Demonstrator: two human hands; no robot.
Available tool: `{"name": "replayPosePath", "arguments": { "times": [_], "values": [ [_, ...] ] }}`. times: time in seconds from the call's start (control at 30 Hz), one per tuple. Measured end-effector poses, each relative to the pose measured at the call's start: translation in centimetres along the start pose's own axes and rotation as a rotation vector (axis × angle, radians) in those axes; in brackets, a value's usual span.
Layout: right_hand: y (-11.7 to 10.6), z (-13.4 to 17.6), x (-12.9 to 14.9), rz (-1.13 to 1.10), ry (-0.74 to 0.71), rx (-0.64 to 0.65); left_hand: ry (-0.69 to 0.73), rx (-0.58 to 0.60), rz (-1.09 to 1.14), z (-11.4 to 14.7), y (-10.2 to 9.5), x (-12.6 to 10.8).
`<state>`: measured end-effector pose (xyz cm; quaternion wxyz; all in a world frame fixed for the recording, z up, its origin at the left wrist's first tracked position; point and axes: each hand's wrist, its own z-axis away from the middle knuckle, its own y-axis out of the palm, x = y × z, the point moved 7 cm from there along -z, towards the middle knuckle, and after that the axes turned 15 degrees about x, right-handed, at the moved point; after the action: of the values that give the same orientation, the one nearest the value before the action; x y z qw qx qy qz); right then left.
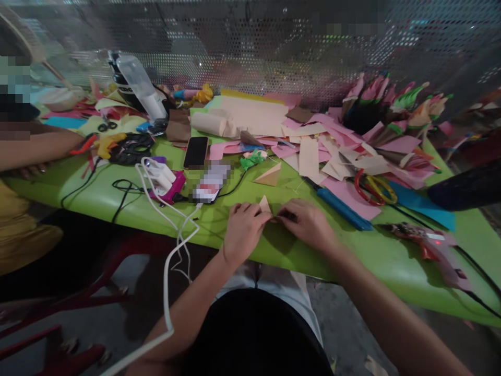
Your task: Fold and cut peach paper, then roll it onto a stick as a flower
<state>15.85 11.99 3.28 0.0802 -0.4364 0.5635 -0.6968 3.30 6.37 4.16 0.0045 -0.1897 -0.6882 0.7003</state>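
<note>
Close to the front edge of the green table, my left hand [246,225] is closed on a small pale peach piece of paper [265,202], whose pointed tip sticks up past the fingers. My right hand [303,222] is pinched at the lower right side of the same paper, its fingertips almost meeting those of the left. The lower part of the paper is hidden by my fingers. Just beyond lies a folded peach paper triangle [269,175]. A blue utility knife [344,209] rests to the right of my right hand.
A pink glue gun [438,250] and scissors with red and yellow handles [371,189] lie at right. Paper strips [309,156] cover the back. A phone [213,180] on a white cable and a magenta power strip [172,188] are at left. Another person's arm [39,146] rests far left.
</note>
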Motion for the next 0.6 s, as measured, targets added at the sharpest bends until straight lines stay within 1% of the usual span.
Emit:
{"name": "replayPosePath", "arguments": {
  "times": [0.17, 0.4, 0.6],
  "values": [
    [-0.2, 0.23, 0.54, 0.061, -0.067, 0.02, -0.006, -0.001, -0.034, 0.14, 0.0, -0.19],
    [0.02, 0.26, 0.56, 0.092, -0.101, 0.063, -0.005, -0.017, -0.045, 0.42, 0.18, -0.32],
    [0.31, 0.31, 1.06, 0.232, -0.134, 0.075, 0.002, -0.03, -0.063, 0.83, 0.19, -0.58]
  ]
}}
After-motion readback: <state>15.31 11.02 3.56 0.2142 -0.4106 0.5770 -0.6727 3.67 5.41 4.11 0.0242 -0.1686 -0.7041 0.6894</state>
